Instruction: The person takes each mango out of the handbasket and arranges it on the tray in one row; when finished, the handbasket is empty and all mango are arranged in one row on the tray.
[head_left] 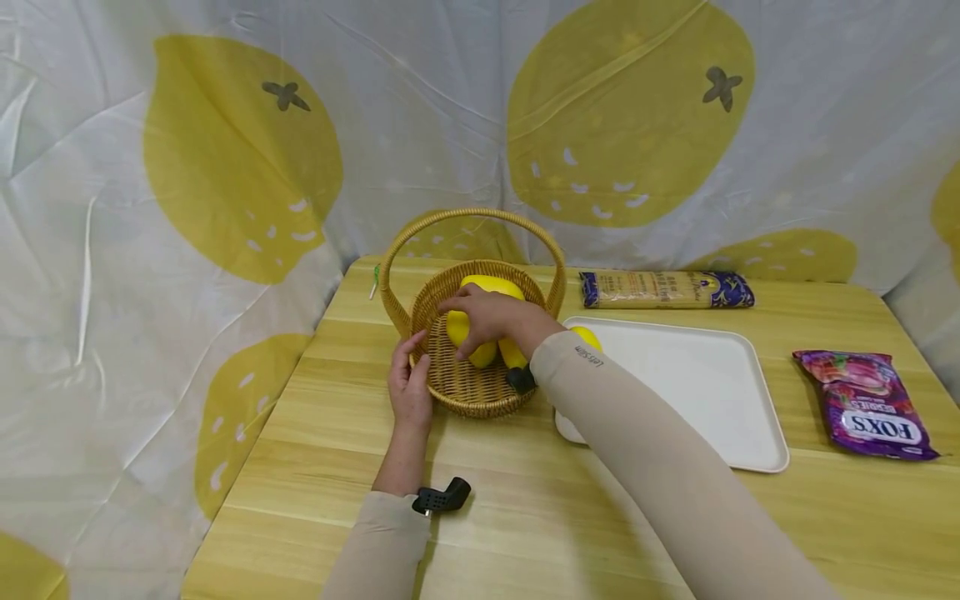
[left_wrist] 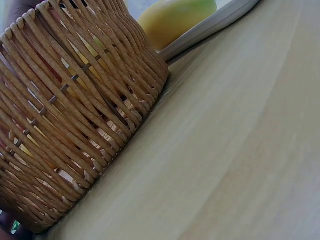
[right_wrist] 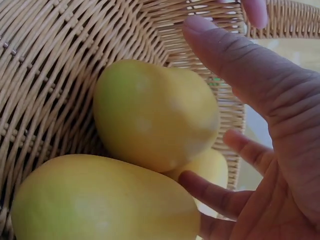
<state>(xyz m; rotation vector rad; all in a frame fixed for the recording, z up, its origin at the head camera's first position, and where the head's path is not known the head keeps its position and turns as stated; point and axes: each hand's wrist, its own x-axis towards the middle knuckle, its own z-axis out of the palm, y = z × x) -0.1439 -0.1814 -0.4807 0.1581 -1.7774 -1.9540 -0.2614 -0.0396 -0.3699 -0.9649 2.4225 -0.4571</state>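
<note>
A round wicker basket (head_left: 468,392) with a tall arched handle stands on the table, several yellow mangoes (right_wrist: 155,117) with greenish patches inside it. At its left side, my left hand (head_left: 411,400) holds the rim, thumb at the edge; the left wrist view shows mostly the woven outer wall. My right hand (head_left: 498,317) reaches down into the basket over the mangoes. Its thumb is spread well away from the fingers, which lie right beside a mango (right_wrist: 105,200) without wrapping round it. Another mango (head_left: 587,337) lies on the white tray (head_left: 690,392), partly hidden by my right forearm.
The tray sits right of the basket. A long pasta packet (head_left: 667,290) lies behind the tray, and a purple Fox's berries bag (head_left: 866,406) to its right. Lemon-print cloth (head_left: 427,108) hangs along the back and left of the wooden table (head_left: 510,517).
</note>
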